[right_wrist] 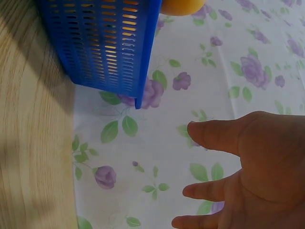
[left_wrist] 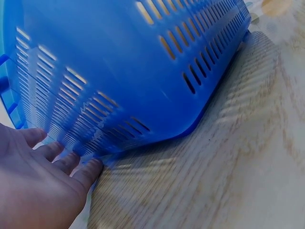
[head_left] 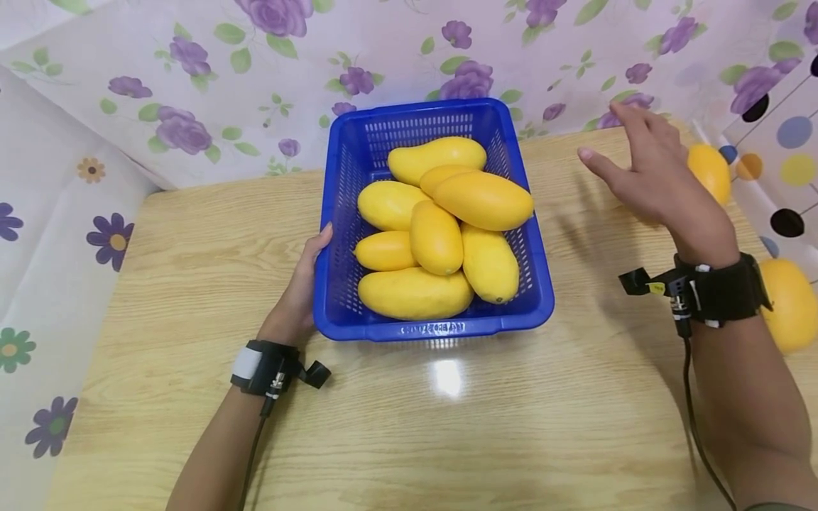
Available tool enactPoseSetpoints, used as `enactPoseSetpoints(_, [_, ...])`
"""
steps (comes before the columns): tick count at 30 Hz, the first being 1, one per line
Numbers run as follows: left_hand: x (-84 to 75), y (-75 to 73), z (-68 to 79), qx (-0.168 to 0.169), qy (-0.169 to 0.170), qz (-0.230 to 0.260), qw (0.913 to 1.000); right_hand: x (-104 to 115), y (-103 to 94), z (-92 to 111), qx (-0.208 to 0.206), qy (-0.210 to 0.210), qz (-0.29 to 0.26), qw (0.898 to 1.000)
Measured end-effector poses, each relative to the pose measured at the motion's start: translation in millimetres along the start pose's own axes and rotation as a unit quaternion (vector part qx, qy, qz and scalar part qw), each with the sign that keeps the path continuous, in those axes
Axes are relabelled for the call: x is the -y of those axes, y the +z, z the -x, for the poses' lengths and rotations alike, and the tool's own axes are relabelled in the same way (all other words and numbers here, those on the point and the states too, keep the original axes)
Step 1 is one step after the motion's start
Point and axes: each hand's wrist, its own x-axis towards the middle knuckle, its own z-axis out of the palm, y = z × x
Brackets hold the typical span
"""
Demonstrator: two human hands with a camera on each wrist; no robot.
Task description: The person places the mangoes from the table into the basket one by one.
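A blue plastic basket (head_left: 434,330) with slotted walls stands on the wooden table, holding several yellow mangoes (head_left: 415,293) heaped together. One mango (head_left: 483,201) lies on top, reaching the basket's right rim. My left hand (head_left: 297,287) is at the basket's left side, thumb tip at the rim. In the left wrist view its fingers (left_wrist: 88,174) extend against the slotted wall. To the right of the basket, my right hand (head_left: 655,167) is raised over the table with fingers spread and nothing held. The right wrist view shows its thumb (right_wrist: 214,136) apart from the fingers.
Two round yellow-orange fruits are at the table's right side: one fruit (head_left: 709,174) beyond my right hand, another fruit (head_left: 789,305) partly behind my right wrist. A flower-patterned sheet (head_left: 211,92) hangs along the back of the table (head_left: 211,227).
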Motion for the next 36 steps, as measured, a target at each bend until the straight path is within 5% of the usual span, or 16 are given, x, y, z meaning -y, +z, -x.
enactPoseSetpoints(36, [0.0, 1.8, -0.8, -0.004, -0.009, 0.016, 0.9998, -42, 8.8, -16, 0.072, 0.068, 0.036, 0.994])
